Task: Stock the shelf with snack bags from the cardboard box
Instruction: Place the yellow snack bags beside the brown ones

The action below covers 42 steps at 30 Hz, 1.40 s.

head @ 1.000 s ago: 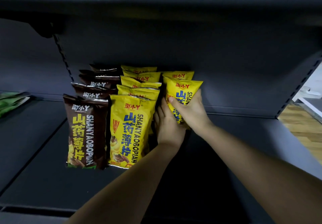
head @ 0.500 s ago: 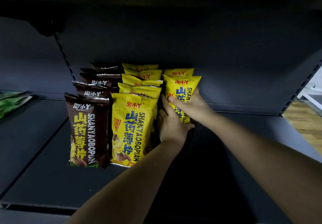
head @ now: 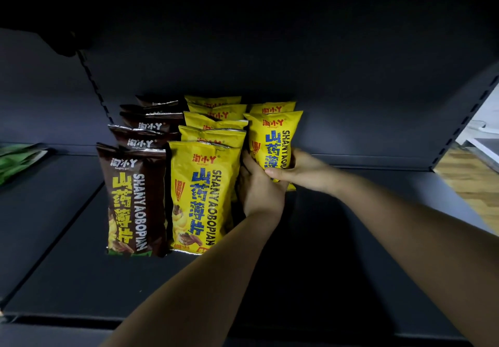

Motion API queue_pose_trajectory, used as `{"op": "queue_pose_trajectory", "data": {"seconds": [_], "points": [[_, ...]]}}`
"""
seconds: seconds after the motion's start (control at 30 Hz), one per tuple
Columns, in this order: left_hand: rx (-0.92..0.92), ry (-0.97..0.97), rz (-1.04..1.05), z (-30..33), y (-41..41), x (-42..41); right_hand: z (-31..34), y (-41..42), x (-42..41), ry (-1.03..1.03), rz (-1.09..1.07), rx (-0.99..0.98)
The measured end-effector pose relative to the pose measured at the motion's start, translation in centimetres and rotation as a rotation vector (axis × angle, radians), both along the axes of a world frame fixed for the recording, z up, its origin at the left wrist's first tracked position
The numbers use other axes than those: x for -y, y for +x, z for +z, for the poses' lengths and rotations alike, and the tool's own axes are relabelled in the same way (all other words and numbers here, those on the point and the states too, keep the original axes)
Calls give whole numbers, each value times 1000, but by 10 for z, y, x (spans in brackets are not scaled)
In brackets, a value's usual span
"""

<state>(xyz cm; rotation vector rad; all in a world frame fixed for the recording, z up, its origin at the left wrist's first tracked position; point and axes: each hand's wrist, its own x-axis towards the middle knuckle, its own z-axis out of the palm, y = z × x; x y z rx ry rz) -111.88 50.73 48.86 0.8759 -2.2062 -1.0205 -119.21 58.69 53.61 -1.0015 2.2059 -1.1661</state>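
Shelf (head: 351,252), part stocked — brown row (head: 135,198) and yellow row (head: 201,195) stand left of the hands, third row begun: both hands, left hand (head: 260,190) and right hand (head: 299,171), grip an upright yellow snack bag (head: 274,141) — space rightward unfilled, box unseen.

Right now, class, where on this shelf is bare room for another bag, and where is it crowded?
Bare shelf lies right of the yellow bag that the left hand and right hand hold, and in front of it. More lies between the brown row and the green packets. The brown and yellow rows stand packed together.
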Motion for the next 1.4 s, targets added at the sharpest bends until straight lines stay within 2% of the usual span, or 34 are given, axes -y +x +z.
{"op": "queue_pose_trajectory", "data": {"seconds": [0.13, 0.3, 0.43, 0.57, 0.7, 0.9, 1.13, 1.4], "points": [[34, 50, 15, 3, -2, 0, -5, 3, 2, -9, -78, -42], [113, -9, 65, 3, 7, -14, -6, 9, 7, 51, -190, -105], [149, -85, 46, 6, 19, -25, -3, 20, 8, 42, -207, -56], [127, -80, 40, 16, 35, -36, 3, 37, 0, 28, -231, -53], [84, -104, 32, 28, 54, -50, 11, 56, -15, 108, -294, -155], [134, -179, -20, 48, 97, -89, 24, 95, -61, 162, -282, -190], [166, -92, -43, 63, 155, -158, 32, 144, -137, 137, -240, -72], [212, -135, -86, 38, 183, -231, 24, 175, -213, 110, -221, -72]]}}
